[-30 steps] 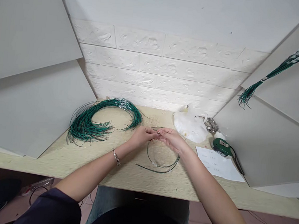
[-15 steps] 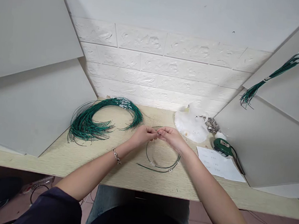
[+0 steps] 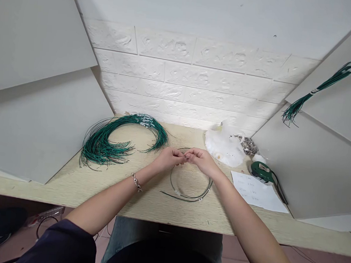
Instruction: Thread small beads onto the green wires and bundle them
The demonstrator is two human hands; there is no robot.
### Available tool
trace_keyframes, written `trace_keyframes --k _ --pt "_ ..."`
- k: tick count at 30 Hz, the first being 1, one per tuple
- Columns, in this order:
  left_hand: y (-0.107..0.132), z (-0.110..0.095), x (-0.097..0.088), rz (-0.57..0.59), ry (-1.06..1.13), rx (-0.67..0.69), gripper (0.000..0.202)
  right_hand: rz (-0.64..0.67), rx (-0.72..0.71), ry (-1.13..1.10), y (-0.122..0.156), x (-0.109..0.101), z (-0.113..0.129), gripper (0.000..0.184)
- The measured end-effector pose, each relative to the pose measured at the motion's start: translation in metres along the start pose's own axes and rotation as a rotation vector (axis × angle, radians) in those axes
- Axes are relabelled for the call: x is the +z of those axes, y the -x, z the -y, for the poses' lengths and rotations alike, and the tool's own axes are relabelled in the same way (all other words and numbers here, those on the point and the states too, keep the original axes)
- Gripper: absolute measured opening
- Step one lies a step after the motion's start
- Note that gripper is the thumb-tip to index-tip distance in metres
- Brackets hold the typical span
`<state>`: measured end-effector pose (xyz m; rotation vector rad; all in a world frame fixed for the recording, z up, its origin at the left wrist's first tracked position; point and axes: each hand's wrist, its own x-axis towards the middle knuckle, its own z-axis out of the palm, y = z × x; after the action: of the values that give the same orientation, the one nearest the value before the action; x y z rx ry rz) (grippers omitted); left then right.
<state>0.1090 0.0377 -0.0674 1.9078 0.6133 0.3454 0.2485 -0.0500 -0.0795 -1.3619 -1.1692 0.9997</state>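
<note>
A thin dark green wire (image 3: 188,199), bent into a loop with small clear pieces on it, rests on the wooden table (image 3: 144,204). At the far side of the loop, my left hand (image 3: 171,157) pinches the wire. My right hand (image 3: 198,157) pinches it too, its fingertips meeting those of the left. What lies right between the fingertips is hidden. One loose end of the wire points left, towards the front of the table. Left of my hands is a big curved bundle of green wires (image 3: 107,142) with white pieces at its top.
At the back right sit a white plastic bag (image 3: 225,148) and a heap of small shiny metal bits (image 3: 249,146). A green tape measure (image 3: 261,171) lies by a handwritten paper sheet (image 3: 256,191). Another wire bundle (image 3: 330,81) hangs at upper right. Grey panels (image 3: 44,124) flank both sides.
Both hands stay at almost the same spot, fingertips still together. The wire loop has shifted very slightly.
</note>
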Motion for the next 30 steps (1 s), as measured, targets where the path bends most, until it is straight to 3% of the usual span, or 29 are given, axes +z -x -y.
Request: trace_keyframes --k 9,18,30 --pt "0.001 0.002 0.000 0.023 0.015 -0.003 0.029 0.040 -0.068 0.174 0.005 0.001 0.007 0.018" --pt "-0.002 0.007 0.002 0.034 -0.060 0.015 0.034 -0.013 -0.182 0.653 0.010 0.003 0.014 0.020" --pt "-0.002 0.006 0.003 -0.009 -0.189 0.078 0.031 -0.021 -0.239 0.706 0.008 0.000 0.010 0.022"
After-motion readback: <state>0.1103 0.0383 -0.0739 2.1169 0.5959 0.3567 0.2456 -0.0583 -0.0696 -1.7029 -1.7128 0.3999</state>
